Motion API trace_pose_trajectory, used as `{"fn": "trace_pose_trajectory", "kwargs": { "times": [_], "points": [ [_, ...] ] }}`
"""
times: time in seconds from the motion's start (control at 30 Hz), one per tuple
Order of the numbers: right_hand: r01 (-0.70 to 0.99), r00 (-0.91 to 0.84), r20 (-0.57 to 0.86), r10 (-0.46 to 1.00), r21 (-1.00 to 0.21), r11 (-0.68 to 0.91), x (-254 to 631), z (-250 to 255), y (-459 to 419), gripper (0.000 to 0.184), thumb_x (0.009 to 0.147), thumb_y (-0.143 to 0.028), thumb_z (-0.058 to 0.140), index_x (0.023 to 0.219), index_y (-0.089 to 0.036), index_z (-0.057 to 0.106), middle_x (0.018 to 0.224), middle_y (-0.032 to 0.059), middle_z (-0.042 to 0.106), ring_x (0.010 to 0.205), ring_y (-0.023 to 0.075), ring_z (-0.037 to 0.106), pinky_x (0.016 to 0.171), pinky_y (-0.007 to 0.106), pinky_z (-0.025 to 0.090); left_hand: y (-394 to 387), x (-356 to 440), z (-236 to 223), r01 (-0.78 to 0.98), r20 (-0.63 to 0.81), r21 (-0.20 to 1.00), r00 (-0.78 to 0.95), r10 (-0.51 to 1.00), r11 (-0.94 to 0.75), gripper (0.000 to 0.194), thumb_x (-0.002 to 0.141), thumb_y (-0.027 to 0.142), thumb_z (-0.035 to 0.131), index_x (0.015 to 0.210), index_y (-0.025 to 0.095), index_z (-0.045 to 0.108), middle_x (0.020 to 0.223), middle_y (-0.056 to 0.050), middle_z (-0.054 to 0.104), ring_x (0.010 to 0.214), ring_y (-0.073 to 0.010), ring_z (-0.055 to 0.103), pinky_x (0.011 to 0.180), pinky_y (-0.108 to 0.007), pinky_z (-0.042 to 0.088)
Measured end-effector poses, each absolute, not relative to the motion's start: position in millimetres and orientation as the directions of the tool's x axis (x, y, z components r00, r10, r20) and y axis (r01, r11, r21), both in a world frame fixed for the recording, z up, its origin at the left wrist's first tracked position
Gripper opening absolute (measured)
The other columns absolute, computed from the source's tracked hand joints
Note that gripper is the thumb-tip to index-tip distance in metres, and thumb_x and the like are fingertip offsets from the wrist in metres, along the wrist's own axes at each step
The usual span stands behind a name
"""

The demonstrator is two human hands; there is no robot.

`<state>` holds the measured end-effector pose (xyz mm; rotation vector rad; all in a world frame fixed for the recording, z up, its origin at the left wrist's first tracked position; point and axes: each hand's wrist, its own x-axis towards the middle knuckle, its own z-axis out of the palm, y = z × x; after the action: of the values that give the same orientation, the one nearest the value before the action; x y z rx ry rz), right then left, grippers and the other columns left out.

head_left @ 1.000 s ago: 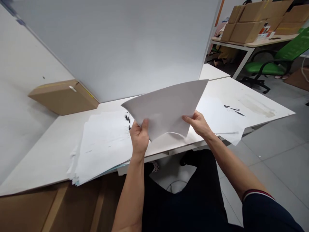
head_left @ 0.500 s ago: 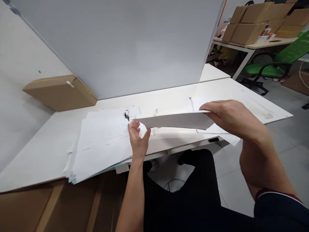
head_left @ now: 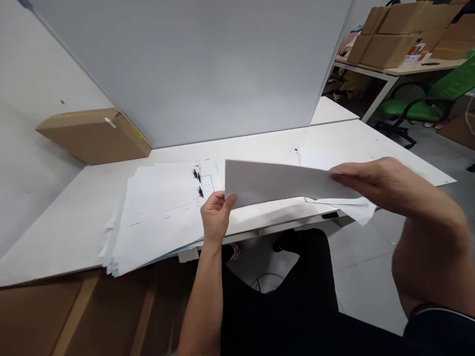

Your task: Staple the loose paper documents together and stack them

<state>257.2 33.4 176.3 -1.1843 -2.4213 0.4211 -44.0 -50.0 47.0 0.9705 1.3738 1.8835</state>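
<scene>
I hold a white sheet of paper (head_left: pixel 274 181) between both hands, above the front edge of the white desk (head_left: pixel 67 222). My left hand (head_left: pixel 215 217) pinches its lower left corner. My right hand (head_left: pixel 374 180) grips its right edge with the fingers closed over it. The sheet lies nearly flat, tilted a little toward me. Left of it a thick, messy stack of printed papers (head_left: pixel 159 212) rests on the desk. A smaller pile of sheets (head_left: pixel 341 198) lies under my right hand.
A brown cardboard box (head_left: pixel 92 136) leans at the back left corner. A grey partition panel (head_left: pixel 193 69) stands behind the desk. Further right are a table with cardboard boxes (head_left: pixel 401 34) and a green office chair (head_left: pixel 426 104). My legs are under the desk.
The sheet was held upright facing me; it has been turned over and laid nearly flat. My right hand moved from its lower edge to its right side, my left hand re-gripped the corner.
</scene>
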Motion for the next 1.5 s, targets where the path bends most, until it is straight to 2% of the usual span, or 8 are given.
{"fn": "trace_pose_trajectory", "kwargs": {
  "times": [0.1, 0.2, 0.37, 0.47, 0.57, 0.67, 1.23, 1.5],
  "points": [
    [0.690, -0.520, 0.021, 0.854, -0.578, 0.435, 271.4, 166.1, 36.6, 0.028, 0.081, -0.049, 0.053, 0.077, -0.026, 0.068, 0.063, 0.0024, 0.064, 0.058, 0.0179, 0.058, 0.054, 0.029, 0.043, -51.5, -41.3, 48.9, -0.205, 0.110, 0.948, -0.509, 0.854, -0.244, 0.029, 0.065, 0.040, 0.074, 0.079, 0.016, 0.064, 0.075, -0.002, 0.067, 0.070, -0.0127, 0.061, 0.068, -0.027, 0.050],
    [0.588, -0.430, -0.317, 0.845, -0.809, -0.004, 278.4, 130.8, 38.0, 0.031, 0.077, -0.053, 0.060, 0.078, -0.023, 0.069, 0.076, 0.0064, 0.071, 0.064, 0.0220, 0.064, 0.055, 0.031, 0.050, -50.0, -35.6, 38.2, -0.335, 0.013, 0.925, -0.445, 0.895, -0.180, 0.031, 0.065, 0.041, 0.073, 0.082, 0.016, 0.064, 0.074, -0.001, 0.066, 0.070, -0.0131, 0.062, 0.070, -0.030, 0.052],
    [0.445, -0.370, -0.579, 0.726, -0.797, -0.409, 283.2, 67.3, 18.0, 0.034, 0.073, -0.053, 0.065, 0.076, -0.019, 0.070, 0.078, 0.0096, 0.072, 0.063, 0.0235, 0.067, 0.054, 0.032, 0.053, -45.2, -26.5, 17.5, -0.212, -0.078, 0.977, -0.354, 0.932, 0.001, 0.027, 0.070, 0.041, 0.068, 0.070, 0.015, 0.060, 0.059, 0.001, 0.059, 0.054, -0.0098, 0.055, 0.058, -0.026, 0.049],
    [0.434, -0.422, -0.629, 0.653, -0.772, -0.464, 284.5, 44.1, -0.3, 0.033, 0.074, -0.050, 0.065, 0.084, -0.020, 0.070, 0.085, 0.0089, 0.073, 0.071, 0.0248, 0.069, 0.061, 0.032, 0.055, -43.6, -23.0, 9.8, 0.079, -0.144, 0.978, -0.409, 0.901, 0.193, 0.028, 0.072, 0.035, 0.064, 0.093, 0.017, 0.062, 0.056, 0.002, 0.060, 0.048, -0.0120, 0.053, 0.053, -0.027, 0.045],
    [0.381, -0.423, -0.626, 0.655, -0.779, -0.498, 285.7, 30.2, -15.1, 0.036, 0.074, -0.047, 0.067, 0.099, -0.022, 0.068, 0.091, 0.0082, 0.073, 0.077, 0.0269, 0.069, 0.065, 0.034, 0.055, -44.1, -20.2, 7.1, 0.355, -0.079, 0.898, -0.452, 0.889, 0.260, 0.049, 0.074, 0.028, 0.060, 0.121, 0.020, 0.052, 0.063, 0.001, 0.065, 0.059, -0.0175, 0.060, 0.066, -0.032, 0.046],
    [0.333, -0.389, -0.614, 0.686, -0.789, -0.516, 286.8, 22.0, -24.1, 0.038, 0.073, -0.047, 0.067, 0.100, -0.020, 0.067, 0.092, 0.0095, 0.072, 0.076, 0.0281, 0.069, 0.064, 0.036, 0.056, -44.4, -18.4, 9.4, 0.477, -0.050, 0.835, -0.428, 0.902, 0.273, 0.051, 0.077, 0.029, 0.055, 0.126, 0.020, 0.049, 0.069, -0.001, 0.067, 0.069, -0.0210, 0.062, 0.072, -0.034, 0.044],
    [0.273, -0.340, -0.615, 0.711, -0.788, -0.551, 277.8, 23.9, -15.3, 0.034, 0.073, -0.044, 0.069, 0.097, -0.020, 0.065, 0.089, 0.0085, 0.073, 0.072, 0.0252, 0.069, 0.061, 0.034, 0.056, -16.6, -28.8, 14.9, 0.578, -0.085, 0.735, -0.440, 0.894, 0.355, 0.049, 0.075, 0.030, 0.055, 0.122, 0.018, 0.051, 0.066, -0.005, 0.063, 0.078, -0.0266, 0.060, 0.073, -0.035, 0.042],
    [0.296, -0.324, -0.637, 0.699, -0.770, -0.565, 274.6, 21.0, -12.5, 0.037, 0.073, -0.045, 0.069, 0.098, -0.017, 0.065, 0.091, 0.0104, 0.073, 0.073, 0.0243, 0.069, 0.061, 0.032, 0.056, -16.3, -29.5, 14.4, 0.632, -0.009, 0.741, -0.330, 0.944, 0.228, 0.061, 0.080, 0.024, 0.048, 0.140, 0.029, 0.036, 0.051, 0.005, 0.050, 0.051, -0.0152, 0.049, 0.066, -0.030, 0.043]
  ]
}}
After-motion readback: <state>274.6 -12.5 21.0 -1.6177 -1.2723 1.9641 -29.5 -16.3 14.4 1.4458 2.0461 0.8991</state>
